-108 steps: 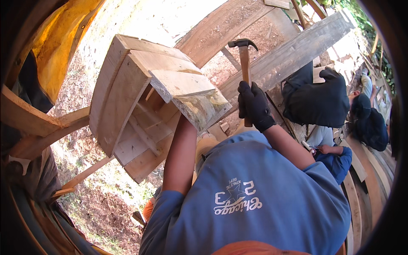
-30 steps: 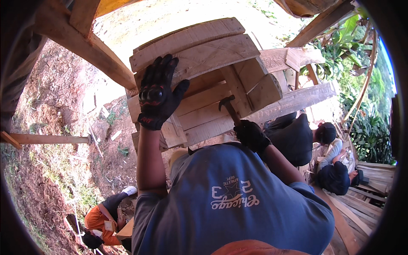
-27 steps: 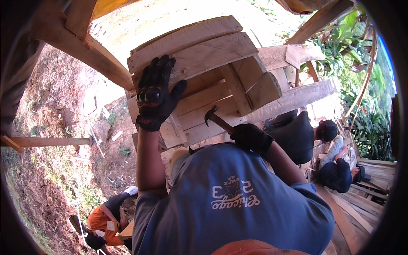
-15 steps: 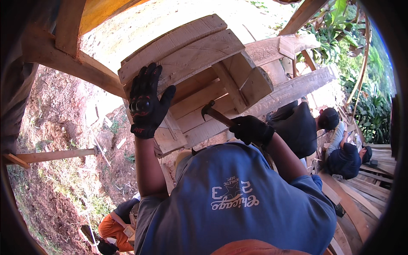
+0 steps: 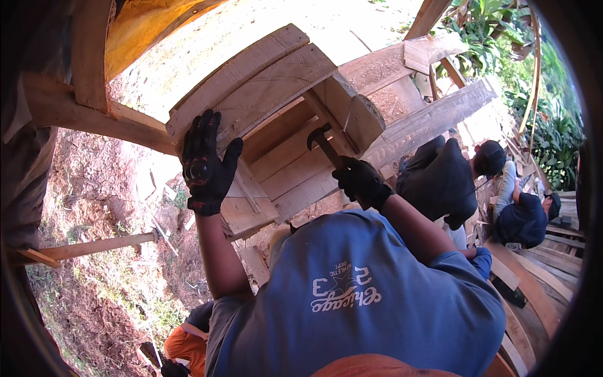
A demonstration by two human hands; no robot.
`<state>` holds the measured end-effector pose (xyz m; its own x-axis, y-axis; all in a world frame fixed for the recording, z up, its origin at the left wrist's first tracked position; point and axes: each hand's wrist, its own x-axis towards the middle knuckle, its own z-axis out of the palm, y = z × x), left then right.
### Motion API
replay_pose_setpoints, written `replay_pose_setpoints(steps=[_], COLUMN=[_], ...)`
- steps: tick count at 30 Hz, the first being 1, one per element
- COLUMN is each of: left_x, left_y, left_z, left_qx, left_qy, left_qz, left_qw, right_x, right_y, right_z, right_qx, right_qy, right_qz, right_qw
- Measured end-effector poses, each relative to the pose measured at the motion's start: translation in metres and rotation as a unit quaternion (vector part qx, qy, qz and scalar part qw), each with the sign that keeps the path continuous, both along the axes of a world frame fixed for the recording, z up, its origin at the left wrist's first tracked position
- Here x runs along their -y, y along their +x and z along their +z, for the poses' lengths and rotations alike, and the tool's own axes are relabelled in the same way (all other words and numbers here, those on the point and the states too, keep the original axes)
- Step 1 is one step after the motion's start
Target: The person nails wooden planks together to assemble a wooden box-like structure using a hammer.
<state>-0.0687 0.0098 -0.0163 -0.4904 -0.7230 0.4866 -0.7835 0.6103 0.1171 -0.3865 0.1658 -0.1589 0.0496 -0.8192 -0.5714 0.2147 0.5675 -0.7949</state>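
My left hand (image 5: 206, 164), in a black glove, lies with fingers stretched out against the near side board of a wooden crate (image 5: 276, 69). The crate is made of rough planks, and its open side faces me. My right hand (image 5: 361, 182), also gloved in black, is wrapped round the handle of a claw hammer (image 5: 325, 146). The hammer head is raised in front of the crate's opening, apart from the boards as far as I can see. Under the crate run the planks of a wooden bench (image 5: 433, 116).
A timber beam (image 5: 138, 129) stands at the left near a yellow sheet (image 5: 135, 34). At the right, one person in dark clothes (image 5: 440, 179) bends close to the bench; another (image 5: 521, 220) is beside stacked planks (image 5: 559, 270). A person in orange trousers (image 5: 188, 345) is at the lower left.
My right hand has turned the hammer more upright, its head now higher and further right. My left hand stays on the crate. The view has shifted slightly.
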Motion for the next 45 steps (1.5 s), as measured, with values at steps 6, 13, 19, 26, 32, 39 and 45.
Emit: replay_pose_setpoints(steps=[6,13,19,26,32,39,45], left_x=[-0.001,0.001,-0.010,-0.093,-0.062,0.039,0.052], left_y=[0.005,-0.001,0.003,-0.076,-0.149,-0.196,-0.236], left_z=[-0.002,-0.001,0.004,0.013,-0.155,-0.300,-0.311], left_qx=[0.018,0.030,-0.022,-0.188,-0.263,-0.595,-0.611], left_qy=[-0.008,0.003,0.073,0.241,0.345,0.540,0.626], left_qz=[0.007,0.011,0.027,-0.011,-0.033,0.063,0.040], left_qw=[1.000,0.999,0.997,0.952,0.900,0.592,0.483], right_x=[0.002,-0.029,-0.060,-0.131,-0.108,-0.033,-0.003], right_y=[-0.012,0.000,-0.086,-0.176,-0.202,-0.195,-0.168], right_z=[0.032,-0.019,0.000,-0.015,-0.068,-0.004,-0.009], right_qx=[0.018,-0.016,-0.240,-0.155,-0.422,-0.172,0.001], right_qy=[0.037,-0.016,-0.007,0.038,0.053,-0.035,-0.052], right_qz=[0.250,0.101,0.440,0.203,0.085,-0.026,-0.163], right_qw=[0.968,0.995,0.865,0.966,0.901,0.984,0.985])
